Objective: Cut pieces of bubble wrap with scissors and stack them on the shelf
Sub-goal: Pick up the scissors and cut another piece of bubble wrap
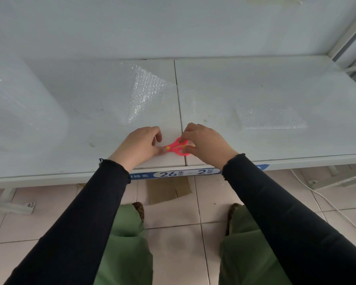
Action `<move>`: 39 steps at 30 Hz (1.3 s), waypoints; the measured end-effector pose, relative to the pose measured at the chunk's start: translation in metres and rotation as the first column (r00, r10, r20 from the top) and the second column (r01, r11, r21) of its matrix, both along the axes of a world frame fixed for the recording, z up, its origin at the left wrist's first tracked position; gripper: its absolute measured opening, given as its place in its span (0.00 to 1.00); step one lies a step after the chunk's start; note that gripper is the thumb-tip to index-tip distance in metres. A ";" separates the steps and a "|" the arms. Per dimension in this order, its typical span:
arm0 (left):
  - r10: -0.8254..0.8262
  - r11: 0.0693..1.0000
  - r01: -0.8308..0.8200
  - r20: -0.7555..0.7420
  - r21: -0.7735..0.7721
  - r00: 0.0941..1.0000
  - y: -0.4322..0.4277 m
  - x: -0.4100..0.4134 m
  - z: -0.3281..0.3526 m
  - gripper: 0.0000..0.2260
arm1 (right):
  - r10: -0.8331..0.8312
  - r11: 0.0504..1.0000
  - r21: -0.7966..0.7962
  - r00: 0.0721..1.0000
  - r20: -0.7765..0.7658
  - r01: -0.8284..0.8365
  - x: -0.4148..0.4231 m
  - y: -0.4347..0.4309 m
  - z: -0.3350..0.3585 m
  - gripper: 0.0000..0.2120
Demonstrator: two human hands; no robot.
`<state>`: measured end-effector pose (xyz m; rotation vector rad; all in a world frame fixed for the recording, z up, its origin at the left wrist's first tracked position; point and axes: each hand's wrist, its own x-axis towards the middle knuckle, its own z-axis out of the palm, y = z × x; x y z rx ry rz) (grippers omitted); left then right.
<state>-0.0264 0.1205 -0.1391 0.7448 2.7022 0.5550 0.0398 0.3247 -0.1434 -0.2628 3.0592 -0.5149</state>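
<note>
Small pink scissors [178, 148] with a yellow pivot lie near the front edge of the white shelf [255, 83]. My right hand [206, 144] grips their handles with curled fingers. My left hand [141, 146] pinches the blade end with thumb and fingers. A clear bubble wrap sheet [146, 89] stretches across the shelf from a big roll [14, 103] at the left. A flat cut piece of bubble wrap [271, 118] lies on the shelf to the right.
A blue label strip [185, 173] marked 26 - 2 runs along the shelf's front edge. Below it are a tiled floor, a cardboard scrap [169, 190] and a white cable [325, 200]. A shelf upright [345, 36] stands at the far right.
</note>
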 end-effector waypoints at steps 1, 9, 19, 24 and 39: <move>-0.017 1.000 0.017 0.002 -0.012 1.000 -0.001 0.001 0.000 0.14 | -0.005 1.000 0.002 1.000 0.006 0.005 -0.001 -0.001 0.000 0.12; -0.043 0.999 0.040 0.133 0.022 0.990 0.003 -0.002 0.001 0.08 | 0.036 0.998 -0.048 0.997 -0.074 -0.039 -0.002 -0.005 -0.001 0.08; 0.091 0.837 -0.227 0.281 0.499 0.955 -0.005 -0.006 0.024 0.04 | -0.099 0.989 -0.133 0.959 -0.266 0.065 -0.013 -0.006 0.003 0.09; 0.400 0.636 -0.369 0.119 0.677 0.909 -0.016 -0.009 0.034 0.19 | -0.338 0.904 -0.353 0.908 -0.246 0.241 -0.030 -0.024 0.006 0.10; 0.568 0.808 -0.584 -0.360 0.075 0.740 -0.152 -0.049 0.120 0.39 | -0.201 0.925 -0.302 0.971 0.131 0.232 -0.066 -0.088 0.009 0.15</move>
